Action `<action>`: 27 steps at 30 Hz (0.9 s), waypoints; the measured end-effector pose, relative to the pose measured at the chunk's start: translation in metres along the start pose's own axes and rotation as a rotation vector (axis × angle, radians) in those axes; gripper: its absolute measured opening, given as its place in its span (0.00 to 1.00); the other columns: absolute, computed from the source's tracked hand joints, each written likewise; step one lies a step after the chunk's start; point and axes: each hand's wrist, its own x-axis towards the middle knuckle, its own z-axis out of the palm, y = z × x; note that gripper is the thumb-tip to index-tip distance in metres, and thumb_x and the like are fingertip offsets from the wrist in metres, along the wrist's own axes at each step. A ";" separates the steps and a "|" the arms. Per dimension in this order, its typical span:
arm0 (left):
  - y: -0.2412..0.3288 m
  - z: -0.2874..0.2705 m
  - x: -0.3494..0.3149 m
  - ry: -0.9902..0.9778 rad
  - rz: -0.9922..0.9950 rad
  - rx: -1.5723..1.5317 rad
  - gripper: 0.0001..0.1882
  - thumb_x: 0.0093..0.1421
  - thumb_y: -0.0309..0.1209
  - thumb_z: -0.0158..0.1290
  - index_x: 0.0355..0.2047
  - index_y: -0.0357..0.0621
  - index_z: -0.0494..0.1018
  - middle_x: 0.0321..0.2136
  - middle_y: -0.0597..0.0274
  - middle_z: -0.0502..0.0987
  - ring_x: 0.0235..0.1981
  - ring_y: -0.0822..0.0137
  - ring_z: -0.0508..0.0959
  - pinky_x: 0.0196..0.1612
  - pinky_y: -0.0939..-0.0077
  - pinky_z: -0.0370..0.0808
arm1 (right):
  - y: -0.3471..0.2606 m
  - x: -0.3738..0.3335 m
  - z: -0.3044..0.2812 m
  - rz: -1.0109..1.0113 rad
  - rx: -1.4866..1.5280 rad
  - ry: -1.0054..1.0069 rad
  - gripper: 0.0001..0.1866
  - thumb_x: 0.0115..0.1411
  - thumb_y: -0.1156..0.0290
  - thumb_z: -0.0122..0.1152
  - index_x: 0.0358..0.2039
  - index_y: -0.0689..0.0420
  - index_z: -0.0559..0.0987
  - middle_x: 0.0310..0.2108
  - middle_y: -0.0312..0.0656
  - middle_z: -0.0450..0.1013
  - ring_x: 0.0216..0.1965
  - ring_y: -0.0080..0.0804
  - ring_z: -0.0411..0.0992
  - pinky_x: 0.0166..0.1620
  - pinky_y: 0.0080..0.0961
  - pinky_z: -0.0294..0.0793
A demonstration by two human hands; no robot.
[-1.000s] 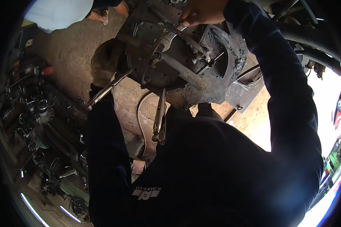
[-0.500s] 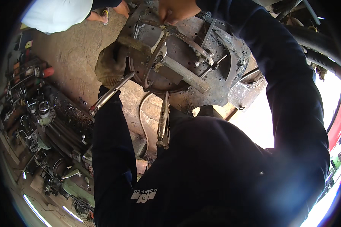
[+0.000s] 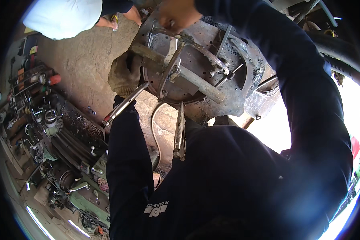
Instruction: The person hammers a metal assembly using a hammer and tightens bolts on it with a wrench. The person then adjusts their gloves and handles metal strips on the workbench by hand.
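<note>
My left hand (image 3: 125,75), in a worn brown glove, is curled at the left rim of a round metal plate (image 3: 192,66); its fingertips are hidden. My right hand (image 3: 179,15), bare and slightly blurred, is closed above the far end of a C-clamp (image 3: 204,50); what it grips is hidden. A second curved clamp (image 3: 168,74) crosses a long metal bar (image 3: 202,85) lying over the plate. Two locking pliers hang at the near rim: one pair (image 3: 126,105) beside my left wrist, another pair (image 3: 180,132) close to my body.
The plate rests on a grit-covered steel table (image 3: 232,94). Another person in a white top (image 3: 64,18) is at the far left. Machinery with levers (image 3: 82,186) and tools fill the left side. A hose (image 3: 154,124) runs down to the floor, and large dark pipes (image 3: 334,44) lie right.
My view has shifted, so the table and pliers appear farther right and slightly lower. My right hand has moved left along the clamp's far end. The left hand stays at the rim.
</note>
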 end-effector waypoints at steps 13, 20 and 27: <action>-0.001 -0.002 0.009 -0.116 -0.012 -0.084 0.18 0.61 0.45 0.56 0.42 0.46 0.81 0.33 0.51 0.83 0.37 0.47 0.83 0.41 0.58 0.78 | -0.072 -0.104 0.077 0.285 0.689 0.401 0.11 0.67 0.63 0.60 0.43 0.54 0.85 0.33 0.44 0.81 0.35 0.41 0.79 0.44 0.38 0.75; 0.001 -0.002 0.012 -0.137 0.062 -0.037 0.16 0.62 0.41 0.54 0.42 0.42 0.81 0.33 0.47 0.82 0.36 0.44 0.82 0.39 0.57 0.77 | -0.077 -0.137 0.095 0.439 0.584 0.477 0.16 0.71 0.63 0.53 0.54 0.57 0.77 0.45 0.47 0.78 0.45 0.45 0.75 0.51 0.42 0.73; 0.003 -0.002 0.016 -0.137 0.090 -0.138 0.17 0.64 0.42 0.54 0.41 0.40 0.80 0.33 0.47 0.83 0.36 0.45 0.83 0.40 0.58 0.77 | -0.070 -0.138 0.068 0.341 0.360 0.538 0.20 0.69 0.61 0.56 0.58 0.54 0.75 0.50 0.48 0.76 0.51 0.46 0.74 0.55 0.43 0.72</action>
